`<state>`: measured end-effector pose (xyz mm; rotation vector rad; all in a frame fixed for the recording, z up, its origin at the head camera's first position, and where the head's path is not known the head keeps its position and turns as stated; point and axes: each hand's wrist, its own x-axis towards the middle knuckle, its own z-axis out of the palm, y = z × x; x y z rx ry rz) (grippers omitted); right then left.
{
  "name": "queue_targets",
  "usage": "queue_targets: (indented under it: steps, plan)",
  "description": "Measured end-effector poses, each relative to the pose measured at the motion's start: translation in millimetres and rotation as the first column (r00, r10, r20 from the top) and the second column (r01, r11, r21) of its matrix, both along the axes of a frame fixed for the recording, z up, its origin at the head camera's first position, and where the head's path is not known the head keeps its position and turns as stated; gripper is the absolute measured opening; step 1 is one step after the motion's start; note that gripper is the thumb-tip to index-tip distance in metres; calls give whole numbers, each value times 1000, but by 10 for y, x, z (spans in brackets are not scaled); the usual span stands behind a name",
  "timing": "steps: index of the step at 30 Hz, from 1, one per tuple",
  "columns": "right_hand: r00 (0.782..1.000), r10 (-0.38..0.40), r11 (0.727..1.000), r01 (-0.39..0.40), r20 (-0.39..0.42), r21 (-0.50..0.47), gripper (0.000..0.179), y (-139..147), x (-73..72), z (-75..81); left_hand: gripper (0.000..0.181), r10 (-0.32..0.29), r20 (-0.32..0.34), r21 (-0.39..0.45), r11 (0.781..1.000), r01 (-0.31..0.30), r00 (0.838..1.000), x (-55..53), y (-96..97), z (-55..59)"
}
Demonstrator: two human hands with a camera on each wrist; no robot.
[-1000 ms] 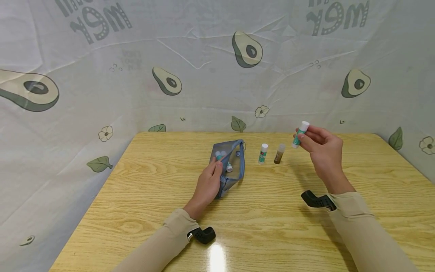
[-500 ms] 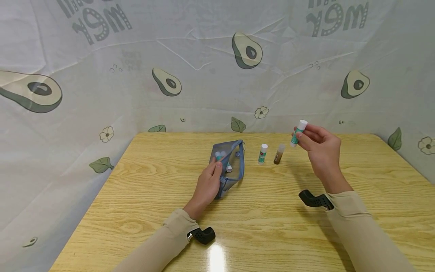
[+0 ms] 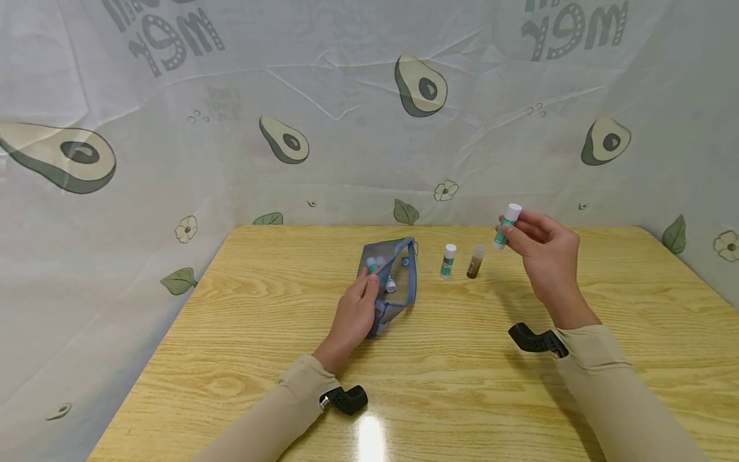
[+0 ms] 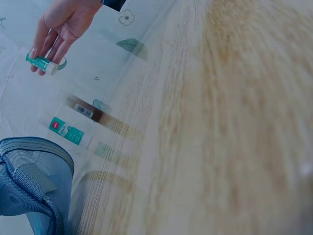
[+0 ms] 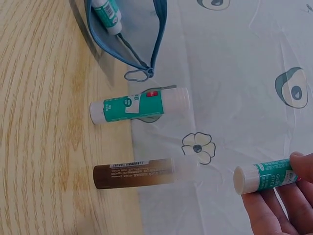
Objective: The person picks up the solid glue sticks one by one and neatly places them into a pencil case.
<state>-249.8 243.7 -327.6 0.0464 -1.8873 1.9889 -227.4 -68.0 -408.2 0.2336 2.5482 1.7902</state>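
My left hand (image 3: 353,309) grips the side of a blue mesh zipper pouch (image 3: 411,282), whose mouth gapes to the right. Inside the pouch lie green-and-white glue sticks (image 5: 107,17), partly seen through the mesh. Raised above the table at the right, my right hand (image 3: 551,253) pinches a green-and-white glue stick (image 3: 507,226) between thumb and fingers, white cap up and slightly tilted. Between the hands, another green-and-white glue stick (image 3: 448,262) stands upright on the table. Beside it stands a brown glue stick (image 3: 476,261) with a clear cap. The left hand is out of sight in the left wrist view.
A wood-grain table (image 3: 260,385) carries everything. Behind it hangs a pale cloth (image 3: 346,128) printed with avocados, leaves and flowers. A black wrist mount (image 3: 346,400) sits on the left sleeve, and another black mount (image 3: 537,340) on the right.
My right hand has shifted slightly left with the glue stick still pinched. The left hand and pouch hold their place, and the standing glue sticks stay put.
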Motion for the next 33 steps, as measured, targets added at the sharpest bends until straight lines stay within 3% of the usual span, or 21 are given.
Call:
queue_targets:
  steps: [6, 17, 33]
  plan:
    - [1000, 4, 1000, -4, -6, -25, 55, -14, -7, 12, 52, -1, 2, 4, 1000, 1, 1000, 6, -2, -3]
    - [999, -51, 998, 51, 8, 31, 51, -100, -46, 72, 52, -4, 3, 3, 1000, 4, 1000, -6, -4, -18]
    - [1000, 20, 998, -21, -22, -66, 51, -284, -113, 145, 52, 8, 3, -11, 1000, -8, 1000, -7, 5, -13]
